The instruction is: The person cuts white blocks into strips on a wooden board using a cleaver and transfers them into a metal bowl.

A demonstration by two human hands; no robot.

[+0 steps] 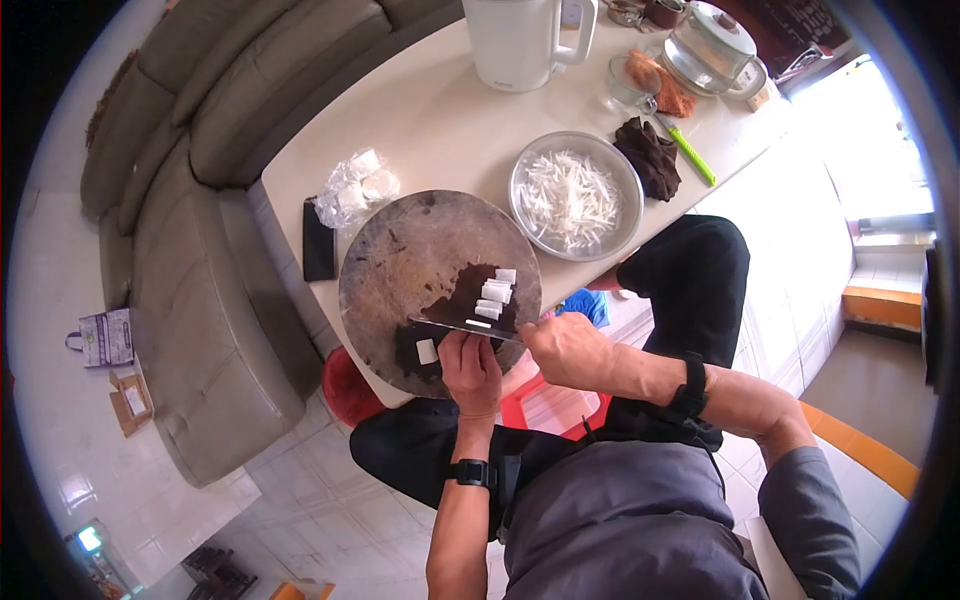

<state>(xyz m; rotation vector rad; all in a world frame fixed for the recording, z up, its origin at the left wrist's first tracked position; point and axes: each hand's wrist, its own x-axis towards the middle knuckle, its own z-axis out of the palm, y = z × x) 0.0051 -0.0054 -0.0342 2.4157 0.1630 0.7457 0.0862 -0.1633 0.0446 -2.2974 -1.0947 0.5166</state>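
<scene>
On the round wooden chopping board [390, 260], my right hand [565, 348] is closed around the handle of a knife [455, 325]. Its blade lies across the dark wet patch, pointing left. Just below the blade, my left hand [470, 372] has its fingers bent and together on the board; whatever is under them is hidden. Beyond the blade sits a row of white slices [494, 291], perhaps radish, with one thin strip [478, 323] against the knife. A single white piece [427, 351] lies left of my left hand.
A metal bowl [630, 225] of thin white strips stands right of the board. Further left are a plastic bag [345, 200] with white pieces and a black phone-like slab [318, 240]. A kettle [515, 45], dark cloth [648, 158], green-handled knife [692, 155] and glass pot [705, 55] stand behind.
</scene>
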